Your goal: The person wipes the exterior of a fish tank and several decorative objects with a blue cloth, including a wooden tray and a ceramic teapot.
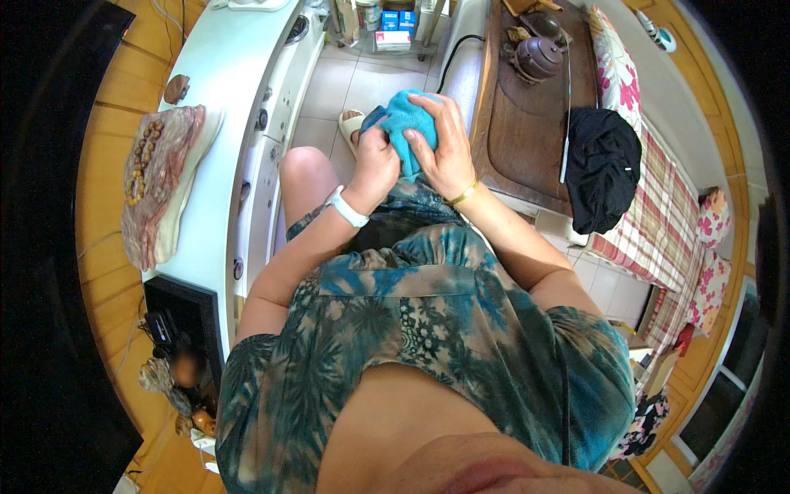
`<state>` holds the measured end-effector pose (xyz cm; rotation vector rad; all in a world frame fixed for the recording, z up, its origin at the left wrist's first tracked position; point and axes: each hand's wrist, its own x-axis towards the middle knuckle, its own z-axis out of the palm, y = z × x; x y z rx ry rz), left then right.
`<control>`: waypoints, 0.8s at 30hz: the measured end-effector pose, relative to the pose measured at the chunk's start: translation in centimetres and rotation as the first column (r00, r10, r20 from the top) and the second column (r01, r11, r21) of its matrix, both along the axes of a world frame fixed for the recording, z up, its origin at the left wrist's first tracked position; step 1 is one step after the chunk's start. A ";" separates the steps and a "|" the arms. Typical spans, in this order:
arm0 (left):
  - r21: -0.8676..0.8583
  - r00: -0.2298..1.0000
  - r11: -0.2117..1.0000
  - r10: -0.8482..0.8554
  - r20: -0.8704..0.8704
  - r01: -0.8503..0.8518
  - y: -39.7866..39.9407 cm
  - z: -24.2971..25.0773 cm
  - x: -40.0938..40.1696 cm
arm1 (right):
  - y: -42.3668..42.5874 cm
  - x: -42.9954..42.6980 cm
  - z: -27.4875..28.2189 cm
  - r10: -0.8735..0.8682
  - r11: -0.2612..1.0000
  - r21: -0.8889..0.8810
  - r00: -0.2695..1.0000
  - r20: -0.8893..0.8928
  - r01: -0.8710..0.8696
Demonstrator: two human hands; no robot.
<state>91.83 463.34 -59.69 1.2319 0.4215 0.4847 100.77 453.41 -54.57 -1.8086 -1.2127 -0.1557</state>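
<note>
A bright blue knit cloth [415, 117], bunched up, is held between both hands above the lap. My left hand [378, 154], with a pale watch on its wrist, may be either hand by the mirrored look; it grips the cloth's near left edge. My right hand [445, 148], with a gold bracelet, spreads its fingers over the right side of the cloth. Something darker blue [371, 120] shows beside the cloth at the left; its kind is hard to tell. What lies inside the bunched cloth is hidden.
At the left stands a white cabinet [213, 148] with a veined stone slab [162, 179] and bead strings on it. A dark wooden tea tray [524, 136] with a purple-brown teapot [538, 58] is at the right, beside a black cloth item [602, 170]. A sandalled foot [350, 126] rests below.
</note>
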 end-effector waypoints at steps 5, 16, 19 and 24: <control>0.370 0.992 0.929 -0.058 0.111 0.013 1.5 1.5 -0.9 | 2.2 1.7 1.2 0.132 0.988 0.138 0.826 -0.548 -0.066; -0.515 0.942 0.830 -0.036 0.334 0.214 4.0 3.6 -1.7 | 1.8 9.0 1.0 -0.272 0.962 -0.028 0.958 -0.093 0.271; -0.671 0.926 0.690 0.001 0.377 0.272 4.2 2.1 -1.7 | 2.4 6.0 2.5 -0.174 0.960 0.212 0.984 -0.047 0.180; -0.559 0.959 0.828 0.120 0.256 0.045 2.0 3.7 -1.2 | 3.6 -0.7 1.0 0.179 0.981 0.033 0.955 0.237 -0.192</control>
